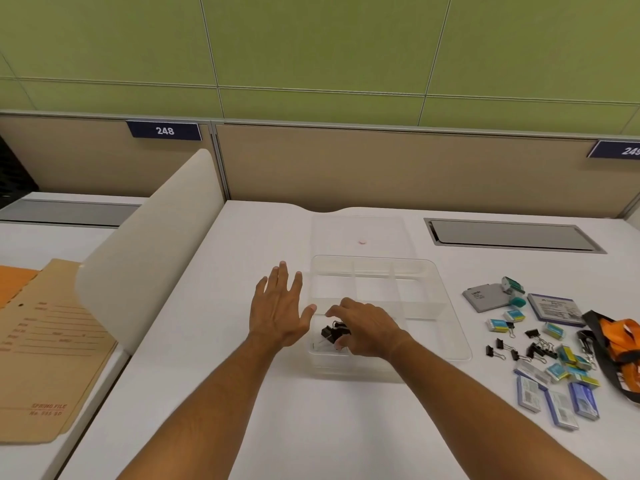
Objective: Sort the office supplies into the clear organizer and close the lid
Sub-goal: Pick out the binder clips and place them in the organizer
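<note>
a clear organizer is set on the white counter, its compartments divided by clear walls. its clear lid is laid flat on the counter just behind it, off the box. the left hand is held beside the organizer's left wall, palm down, its grip spread with the fingers straight and the thumb close to the box's rim; nothing is held in it. the right hand is lowered over the front left compartment, its fingers curled downward above a small pile of black binder clips seen inside that compartment. whether a clip is pinched by this grip cannot be told, as the fingertips are hidden.

to the right of the organizer, more supplies are scattered on the counter: loose black binder clips, small blue and yellow boxes, three flat blue packets near the front, a grey pad, a teal tape dispenser and an orange and black lanyard at the edge. a brown file folder is seen on the neighbouring desk, past a white divider.
</note>
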